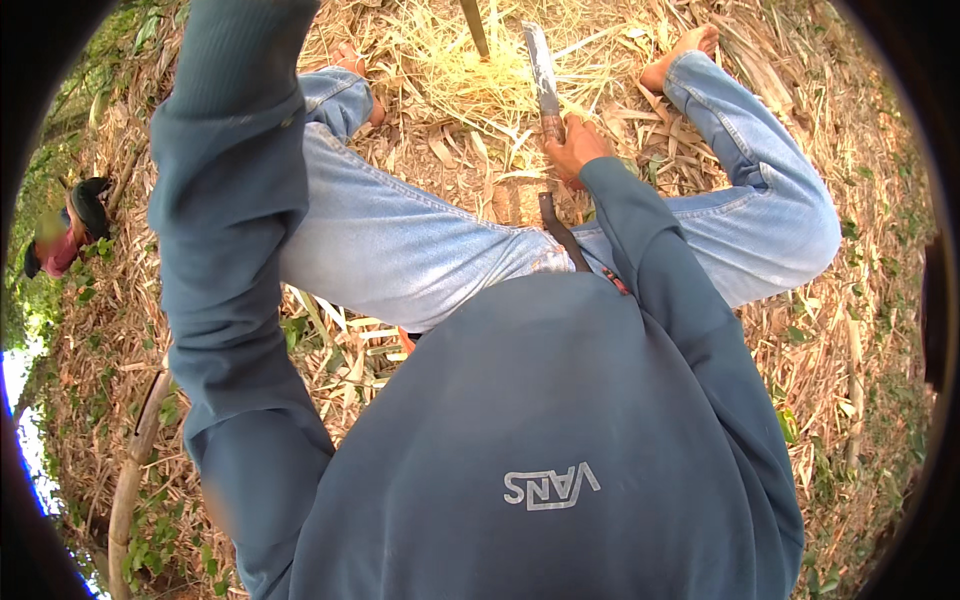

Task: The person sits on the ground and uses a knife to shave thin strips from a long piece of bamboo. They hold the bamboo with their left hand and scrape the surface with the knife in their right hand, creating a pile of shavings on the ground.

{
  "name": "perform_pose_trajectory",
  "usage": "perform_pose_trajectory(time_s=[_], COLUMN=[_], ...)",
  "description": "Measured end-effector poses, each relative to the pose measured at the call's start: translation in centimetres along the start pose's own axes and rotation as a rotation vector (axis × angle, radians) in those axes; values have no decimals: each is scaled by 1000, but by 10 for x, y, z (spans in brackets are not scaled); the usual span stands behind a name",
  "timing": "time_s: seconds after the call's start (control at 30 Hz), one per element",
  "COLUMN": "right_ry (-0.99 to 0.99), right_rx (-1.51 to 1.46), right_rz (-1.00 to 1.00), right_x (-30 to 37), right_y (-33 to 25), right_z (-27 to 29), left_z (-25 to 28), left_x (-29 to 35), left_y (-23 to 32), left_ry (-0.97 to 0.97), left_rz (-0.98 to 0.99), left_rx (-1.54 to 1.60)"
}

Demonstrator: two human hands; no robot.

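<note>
My right hand grips the wooden handle of a long knife, whose grey blade points away over a heap of pale dry strips and leaves. My left arm in a blue-grey sleeve reaches up and out of the top of the picture, so my left hand is hidden. A thin dark stalk stands upright just left of the blade. I sit with jeans-clad legs spread, bare feet on the litter.
Dry leaves and husks cover the ground all round. A bamboo pole lies at lower left. Another person crouches at the far left edge among green plants. A dark strap hangs at my waist.
</note>
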State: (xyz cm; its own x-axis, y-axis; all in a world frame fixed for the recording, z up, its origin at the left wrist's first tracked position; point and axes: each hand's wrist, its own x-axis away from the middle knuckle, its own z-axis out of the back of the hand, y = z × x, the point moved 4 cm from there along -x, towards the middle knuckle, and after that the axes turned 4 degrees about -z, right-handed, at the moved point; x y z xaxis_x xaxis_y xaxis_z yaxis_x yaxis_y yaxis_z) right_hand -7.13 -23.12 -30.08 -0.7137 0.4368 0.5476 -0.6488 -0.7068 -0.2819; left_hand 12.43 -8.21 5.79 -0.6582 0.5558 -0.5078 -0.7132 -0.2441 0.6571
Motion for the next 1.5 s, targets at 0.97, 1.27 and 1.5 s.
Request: perform_pose_trajectory(time_s=[0.97,1.27,1.5], right_ry=[-97,-48,47], right_rx=[-1261,-1382,-1134], right_rz=[-83,145,407], right_x=[66,113,117], right_y=[-39,-96,-120], right_z=[43,109,130], left_z=[39,34,43], left_x=[-8,4,19], left_y=[-71,-66,-50], left_ry=[291,30,61], left_rz=[-8,191,128], left_rx=[296,347,352])
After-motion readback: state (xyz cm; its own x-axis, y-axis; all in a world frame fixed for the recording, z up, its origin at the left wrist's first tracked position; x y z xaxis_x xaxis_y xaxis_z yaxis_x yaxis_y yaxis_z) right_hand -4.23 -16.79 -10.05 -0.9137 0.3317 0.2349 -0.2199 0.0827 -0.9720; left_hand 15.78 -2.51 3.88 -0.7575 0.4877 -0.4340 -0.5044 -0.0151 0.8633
